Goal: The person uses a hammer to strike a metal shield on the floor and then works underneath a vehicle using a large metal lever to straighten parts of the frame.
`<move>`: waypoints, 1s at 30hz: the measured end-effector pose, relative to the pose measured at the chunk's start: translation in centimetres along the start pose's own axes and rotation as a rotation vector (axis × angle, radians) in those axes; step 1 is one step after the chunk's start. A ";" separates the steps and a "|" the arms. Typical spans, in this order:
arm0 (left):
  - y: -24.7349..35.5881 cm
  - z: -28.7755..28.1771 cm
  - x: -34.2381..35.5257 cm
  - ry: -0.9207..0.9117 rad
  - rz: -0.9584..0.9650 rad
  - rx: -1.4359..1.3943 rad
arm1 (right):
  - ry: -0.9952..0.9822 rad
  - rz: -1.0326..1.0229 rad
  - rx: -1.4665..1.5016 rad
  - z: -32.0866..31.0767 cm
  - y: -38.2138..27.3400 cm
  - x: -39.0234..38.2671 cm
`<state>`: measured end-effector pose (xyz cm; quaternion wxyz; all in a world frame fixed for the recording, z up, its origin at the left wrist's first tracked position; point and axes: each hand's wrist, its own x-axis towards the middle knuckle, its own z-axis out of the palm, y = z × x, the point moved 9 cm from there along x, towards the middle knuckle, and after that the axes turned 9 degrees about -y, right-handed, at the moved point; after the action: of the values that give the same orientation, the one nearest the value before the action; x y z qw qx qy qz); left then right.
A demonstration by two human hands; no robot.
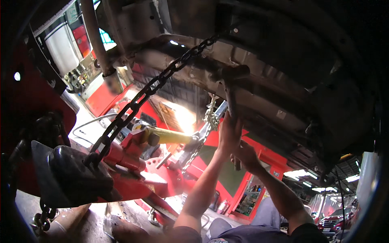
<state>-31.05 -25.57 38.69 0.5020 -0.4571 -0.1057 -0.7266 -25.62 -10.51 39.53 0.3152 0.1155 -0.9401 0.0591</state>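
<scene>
Both my arms reach up beneath the dark underside of a vehicle body (279, 93). My left hand (229, 135) is closed round the handle of a hammer (230, 99), nearer its head. Lower on the same handle, my right hand (246, 156) is closed too, with the handle's end showing below it. The hammer's thick head is up against or just below a dusty metal beam (267, 83); I cannot tell whether they touch. A dark heavy chain (139, 103) runs taut past the hammer's left, from a black block (79, 172) up to the underside.
Left of my arms stands a red pulling frame (158, 184) with a yellow cylinder (172, 135). A lighter chain (210, 115) hangs behind the hammer. At upper left a metal post (95, 36) slants down. A red car (338, 218) is parked far right.
</scene>
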 end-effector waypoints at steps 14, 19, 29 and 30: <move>-2.3 2.3 -1.8 -0.361 -0.370 -0.516 | 0.303 -0.437 -0.197 -6.8 -12.4 7.9; -6.1 2.9 -5.4 -0.087 -0.308 -0.119 | 0.312 -0.488 -0.065 -7.3 -15.8 12.0; -11.2 0.4 -2.2 -0.017 -0.207 -0.037 | 0.230 -0.624 0.004 0.7 -11.8 13.1; -13.0 0.4 -2.7 -0.022 -0.270 0.001 | 0.184 -0.497 0.084 1.7 -10.7 13.8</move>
<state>-41.39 -17.44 40.82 0.3986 -0.4463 -0.1722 -0.7825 -34.54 -23.65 46.96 0.3991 0.3496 -0.8471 0.0290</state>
